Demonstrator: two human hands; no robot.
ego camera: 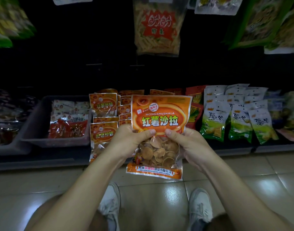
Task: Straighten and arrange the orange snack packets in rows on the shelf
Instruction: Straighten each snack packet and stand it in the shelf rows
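An orange snack packet [159,117] with a clear window of round chips is held upright in front of the low shelf. My left hand [131,142] grips its left edge and my right hand [186,144] grips its right edge, both thumbs pressing on the front. Behind it, several more orange packets [103,105] stand and lie in loose rows on the shelf; one at the front left [103,134] leans over the shelf edge [43,161]. The held packet hides part of these rows.
A grey bin [34,129] of red packets sits at the left. Green and white packets [239,120] stand in rows at the right, red ones [195,97] between. A yellow bag [158,29] hangs above. My shoes [199,207] rest on the tiled floor.
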